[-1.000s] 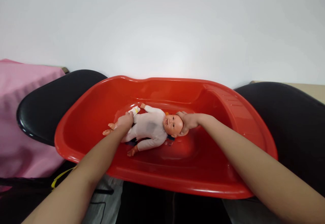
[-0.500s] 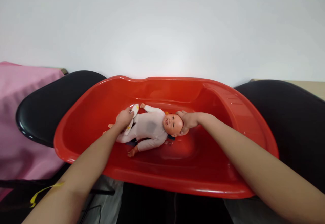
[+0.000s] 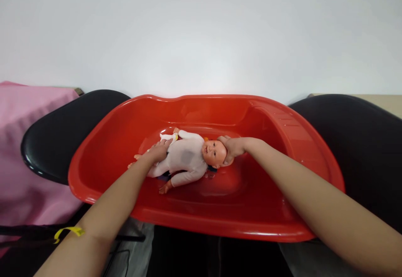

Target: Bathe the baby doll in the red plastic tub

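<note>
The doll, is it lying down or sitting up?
Lying down. The doll is flat on its back in the red tub, face up, with the right hand at its head and the left hand on its legs.

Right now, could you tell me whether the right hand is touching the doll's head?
Touching: in the head view the right hand cups the doll's head with no gap.

Glossy red plastic tub (image 3: 282,210)

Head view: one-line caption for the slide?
Left hand presses a white cloth on a doll in a red tub; right hand cradles its head.
</note>
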`<state>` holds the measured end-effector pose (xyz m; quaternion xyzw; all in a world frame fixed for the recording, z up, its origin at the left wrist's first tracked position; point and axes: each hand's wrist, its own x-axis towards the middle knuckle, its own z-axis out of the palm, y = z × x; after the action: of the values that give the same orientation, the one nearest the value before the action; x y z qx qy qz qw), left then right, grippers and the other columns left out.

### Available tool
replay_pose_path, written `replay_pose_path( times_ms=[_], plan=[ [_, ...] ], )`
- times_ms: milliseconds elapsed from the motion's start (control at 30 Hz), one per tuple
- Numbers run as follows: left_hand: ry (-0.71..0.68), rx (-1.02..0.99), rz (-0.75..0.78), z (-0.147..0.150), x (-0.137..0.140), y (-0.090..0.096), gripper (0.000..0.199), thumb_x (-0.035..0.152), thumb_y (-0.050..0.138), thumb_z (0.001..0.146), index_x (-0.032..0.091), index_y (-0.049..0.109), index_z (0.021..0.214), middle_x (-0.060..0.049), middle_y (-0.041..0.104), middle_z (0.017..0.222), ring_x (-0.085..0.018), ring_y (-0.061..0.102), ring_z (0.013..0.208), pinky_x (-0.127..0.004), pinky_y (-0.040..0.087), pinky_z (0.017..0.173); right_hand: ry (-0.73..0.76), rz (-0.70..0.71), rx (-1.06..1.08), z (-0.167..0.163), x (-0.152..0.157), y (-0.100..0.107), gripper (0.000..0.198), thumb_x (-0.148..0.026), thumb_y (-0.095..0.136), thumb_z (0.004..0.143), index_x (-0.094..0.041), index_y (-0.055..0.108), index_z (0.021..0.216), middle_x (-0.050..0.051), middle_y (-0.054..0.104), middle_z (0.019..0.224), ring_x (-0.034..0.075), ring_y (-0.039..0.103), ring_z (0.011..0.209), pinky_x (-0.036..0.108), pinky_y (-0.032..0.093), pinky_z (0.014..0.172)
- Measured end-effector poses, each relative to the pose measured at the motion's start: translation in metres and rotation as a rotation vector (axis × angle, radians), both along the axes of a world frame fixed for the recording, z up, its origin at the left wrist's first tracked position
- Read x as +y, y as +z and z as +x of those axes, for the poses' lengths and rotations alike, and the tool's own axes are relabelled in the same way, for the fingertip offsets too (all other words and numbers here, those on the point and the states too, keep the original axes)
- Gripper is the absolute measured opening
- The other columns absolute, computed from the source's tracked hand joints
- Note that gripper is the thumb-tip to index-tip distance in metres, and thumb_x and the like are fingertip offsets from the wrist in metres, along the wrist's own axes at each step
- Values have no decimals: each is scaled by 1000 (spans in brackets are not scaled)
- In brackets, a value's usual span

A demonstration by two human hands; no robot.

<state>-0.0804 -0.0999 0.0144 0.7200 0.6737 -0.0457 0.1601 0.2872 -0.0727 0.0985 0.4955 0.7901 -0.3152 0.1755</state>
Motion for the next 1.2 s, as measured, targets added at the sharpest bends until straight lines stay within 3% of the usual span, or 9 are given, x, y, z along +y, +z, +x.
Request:
replay_pose_path(
  times_ms=[100,200,333,467,733,833,1033,1133,1200],
  plan=[
    [4,21,-16,5,-1,0,79,52,48,99,38,18,172,-17,32,170,-46,46,143,-64,39,111,8,36,27,-3,-4,4,106,-53,94,50,-28,47,142,12,52,146,36,64,118,43,56,91],
    [-27,11,26,9,-1,1,67,43,36,105,34,23,171,-17,40,164,-41,46,143,-63,35,115,73,116,76,-10,-7,7,104,-52,93,53,-26,47,143,12,52,145,37,60,125,43,54,97],
    [-24,10,77,19,-3,4,63,40,36,107,32,29,169,-18,45,159,-40,51,138,-57,41,110,109,159,38,-14,-6,4,103,-50,93,52,-25,48,142,14,52,145,39,56,130,44,52,99],
    [-64,-67,188,31,-1,3,66,42,40,106,36,24,170,-15,46,159,-40,54,134,-55,46,105,70,162,-11,-9,0,-6,115,-54,93,50,-26,42,149,16,50,147,42,58,128,45,53,95],
    [-63,-254,252,37,4,5,58,42,44,105,38,41,163,-5,50,162,-34,50,142,-47,41,114,144,214,-35,-13,-3,-6,91,-53,91,53,-28,56,133,12,59,136,43,56,129,55,46,105],
    [13,-287,198,35,6,15,49,45,42,106,40,55,153,-2,60,153,-34,57,135,-46,45,108,114,189,-33,-11,1,-11,93,-57,92,50,-29,56,132,11,60,135,42,59,125,54,48,103],
    [-48,-193,171,33,6,38,44,25,57,90,28,70,132,-7,73,128,-29,67,116,-38,52,93,118,170,-17,-7,8,-17,100,-61,91,52,-28,53,138,12,58,138,40,59,126,49,51,100],
    [102,-385,264,40,2,41,34,34,58,94,23,72,124,-8,75,120,-27,69,109,-37,54,93,120,170,-14,-9,6,-14,99,-60,91,52,-28,53,138,12,59,137,41,60,125,50,50,100],
    [117,-539,341,46,0,38,41,38,55,97,21,67,133,-8,72,128,-26,67,116,-37,54,101,128,167,-8,-10,5,-12,99,-61,91,52,-28,53,138,12,59,137,40,60,125,51,50,101]
  ],
)
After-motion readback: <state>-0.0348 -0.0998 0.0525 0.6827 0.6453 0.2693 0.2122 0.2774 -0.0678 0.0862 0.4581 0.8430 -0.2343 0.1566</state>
